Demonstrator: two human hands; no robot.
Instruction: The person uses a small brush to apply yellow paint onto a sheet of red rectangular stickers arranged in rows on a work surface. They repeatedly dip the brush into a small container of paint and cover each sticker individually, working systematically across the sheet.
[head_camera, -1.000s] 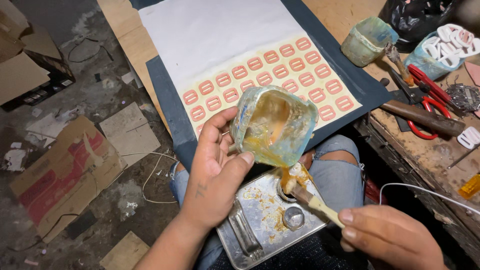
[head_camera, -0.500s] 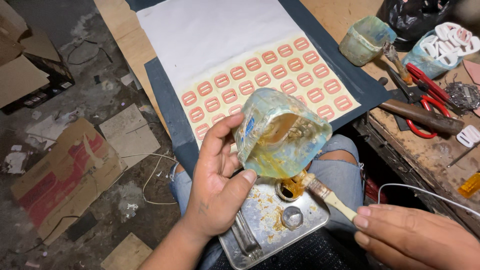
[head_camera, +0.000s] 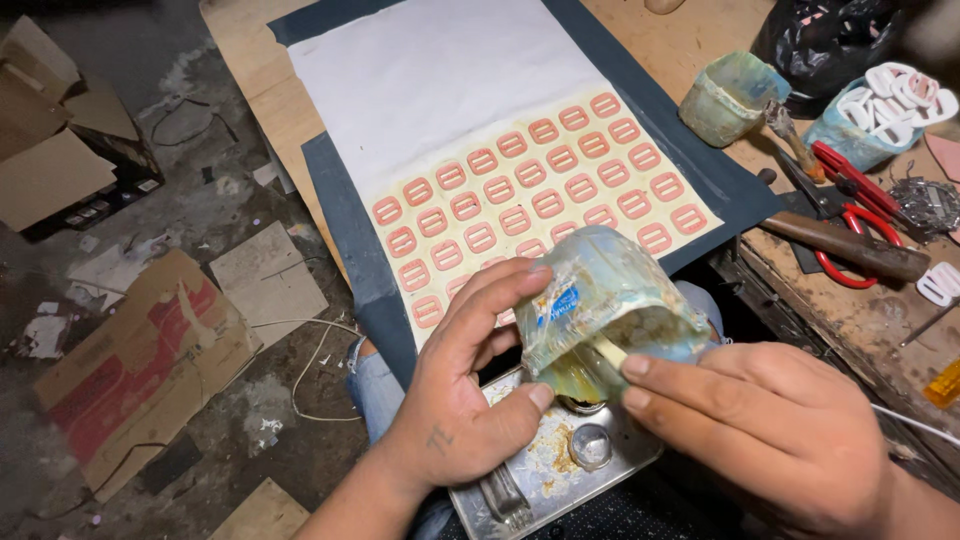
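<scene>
My left hand (head_camera: 460, 400) grips a cut-off, glue-stained plastic cup (head_camera: 605, 290), tipped on its side over my lap. My right hand (head_camera: 770, 420) holds a small brush (head_camera: 606, 349) whose pale handle goes into the cup's mouth; the bristles are hidden inside. Below the cup a metal tin (head_camera: 545, 470) smeared with yellow glue rests on my knees. Beyond it lies a white sheet (head_camera: 450, 90) on a dark board (head_camera: 345, 210), covered in rows of pink buckle-shaped pieces (head_camera: 520, 195).
On the wooden bench (head_camera: 860, 310) at right stand another plastic cup (head_camera: 730, 95), a tub of white buckles (head_camera: 890, 105), red-handled scissors (head_camera: 850, 210) and a hammer (head_camera: 850, 245). Cardboard scraps (head_camera: 140, 350) and a wire litter the floor at left.
My right hand moved up from the tin and pushed the brush into the cup. My left hand tipped the cup further over, mouth down toward the tin.
</scene>
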